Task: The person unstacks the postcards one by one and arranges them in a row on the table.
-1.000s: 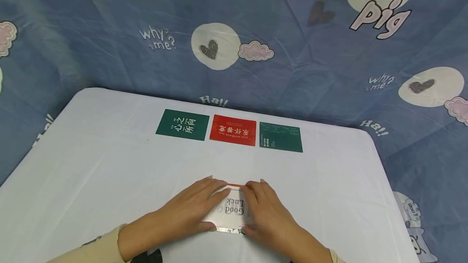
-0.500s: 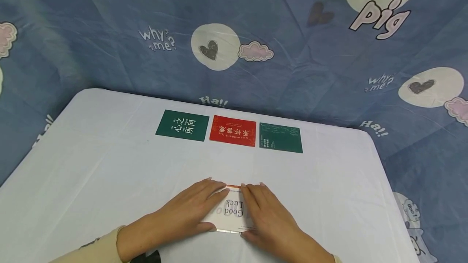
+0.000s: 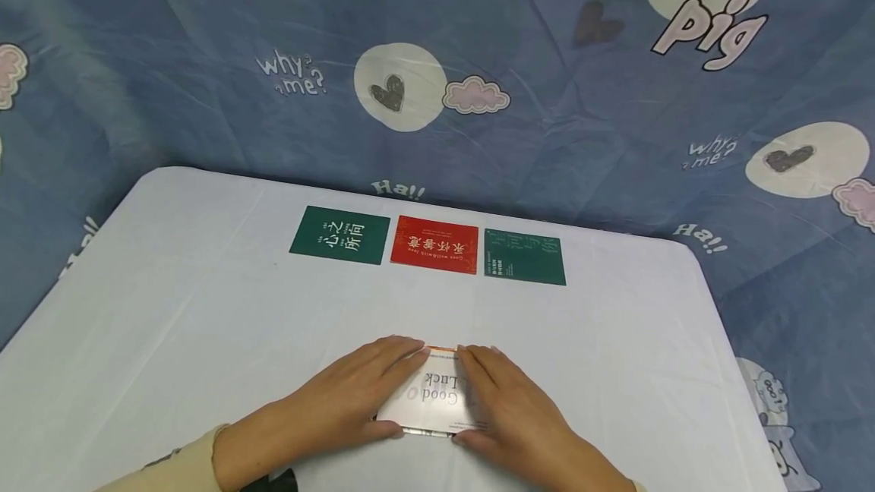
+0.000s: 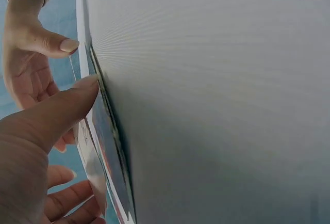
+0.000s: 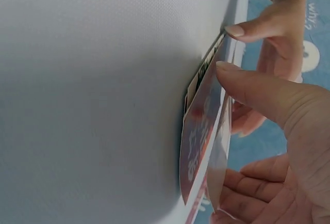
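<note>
A stack of cards, with a white "Good Luck" card on top, lies between my two hands near the front of the table. My left hand grips its left side, thumb at the near edge and fingers at the far edge. My right hand holds the right side the same way. In the left wrist view, the thumb touches the near edge of the stack. Seen from the right wrist, the cards are slightly fanned apart, and dark print shows on lower ones.
Along the back of the white table lie a green card, a red card and another green card in a row. A blue printed cloth hangs behind the table.
The printed strip under the white top card at the near edge has become narrower. Both hands keep their hold and shift only slightly. The three back cards have not moved.
</note>
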Tool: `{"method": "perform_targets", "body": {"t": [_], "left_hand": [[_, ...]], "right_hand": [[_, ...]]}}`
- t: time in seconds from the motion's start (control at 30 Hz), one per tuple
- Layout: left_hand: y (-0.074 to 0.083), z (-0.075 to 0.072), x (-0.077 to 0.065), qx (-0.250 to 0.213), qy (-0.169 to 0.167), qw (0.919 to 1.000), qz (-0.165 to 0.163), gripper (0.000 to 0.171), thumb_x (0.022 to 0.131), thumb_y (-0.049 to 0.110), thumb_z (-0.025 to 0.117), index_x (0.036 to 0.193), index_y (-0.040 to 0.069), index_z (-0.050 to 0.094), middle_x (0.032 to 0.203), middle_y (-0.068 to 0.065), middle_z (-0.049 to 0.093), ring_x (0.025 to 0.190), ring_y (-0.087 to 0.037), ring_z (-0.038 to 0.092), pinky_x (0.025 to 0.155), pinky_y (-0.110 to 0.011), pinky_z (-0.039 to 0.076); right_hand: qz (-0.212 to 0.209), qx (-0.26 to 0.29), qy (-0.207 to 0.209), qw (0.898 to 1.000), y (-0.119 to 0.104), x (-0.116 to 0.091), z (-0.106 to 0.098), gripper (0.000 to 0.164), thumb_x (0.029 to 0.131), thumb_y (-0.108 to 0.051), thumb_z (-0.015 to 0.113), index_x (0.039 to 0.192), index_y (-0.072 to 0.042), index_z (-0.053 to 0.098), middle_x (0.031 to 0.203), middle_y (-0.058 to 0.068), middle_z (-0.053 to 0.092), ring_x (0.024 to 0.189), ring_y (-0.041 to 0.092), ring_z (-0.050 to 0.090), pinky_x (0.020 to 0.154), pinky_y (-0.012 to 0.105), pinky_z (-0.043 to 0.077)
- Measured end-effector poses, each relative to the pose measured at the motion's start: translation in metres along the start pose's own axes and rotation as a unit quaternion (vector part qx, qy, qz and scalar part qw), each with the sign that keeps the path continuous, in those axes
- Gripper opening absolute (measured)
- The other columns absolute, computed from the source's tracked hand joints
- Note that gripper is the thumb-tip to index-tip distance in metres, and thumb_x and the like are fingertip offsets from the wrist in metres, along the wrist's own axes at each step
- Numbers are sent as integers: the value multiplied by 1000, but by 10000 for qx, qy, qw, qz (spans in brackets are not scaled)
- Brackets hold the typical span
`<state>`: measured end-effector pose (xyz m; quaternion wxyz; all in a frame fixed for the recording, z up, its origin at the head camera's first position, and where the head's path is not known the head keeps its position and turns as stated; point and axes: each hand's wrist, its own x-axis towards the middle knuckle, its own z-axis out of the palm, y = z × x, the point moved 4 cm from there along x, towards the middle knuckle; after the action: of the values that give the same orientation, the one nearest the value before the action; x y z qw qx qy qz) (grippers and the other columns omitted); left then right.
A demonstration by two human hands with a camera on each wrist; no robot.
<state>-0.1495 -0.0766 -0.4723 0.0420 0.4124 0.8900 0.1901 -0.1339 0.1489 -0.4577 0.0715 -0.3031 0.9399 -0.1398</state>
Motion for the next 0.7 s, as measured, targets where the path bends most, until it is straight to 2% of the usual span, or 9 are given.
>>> {"method": "perform_targets", "body": {"t": [0.27, 0.47, 0.7], "left_hand": [[3, -7, 9, -182, 143, 9997, 66, 99, 82, 42, 90, 161, 7, 39, 160, -3, 43, 147, -19, 39, 118, -37, 40], [6, -9, 18, -103, 56, 9999, 7, 98, 84, 43, 89, 161, 8, 39, 161, -5, 42, 148, -21, 39, 120, -38, 37], [13, -11, 34, 43, 151, 9998, 77, 96, 86, 41, 88, 160, 5, 39, 160, -7, 43, 148, -23, 37, 122, -38, 35]], "right_hand": [[-129, -251, 253, 9993, 6, -3, -5, 101, 79, -41, 92, 157, 0, 42, 157, 11, 46, 147, 25, 43, 124, 41, 29], [-115, -390, 431, 9982, 11, -6, -10, 102, 78, -41, 93, 156, 1, 44, 158, 12, 47, 149, 26, 41, 124, 40, 28], [-101, -467, 685, 9965, 18, -9, -18, 99, 77, -34, 94, 155, 3, 45, 158, 15, 46, 150, 30, 40, 123, 43, 30]]}}
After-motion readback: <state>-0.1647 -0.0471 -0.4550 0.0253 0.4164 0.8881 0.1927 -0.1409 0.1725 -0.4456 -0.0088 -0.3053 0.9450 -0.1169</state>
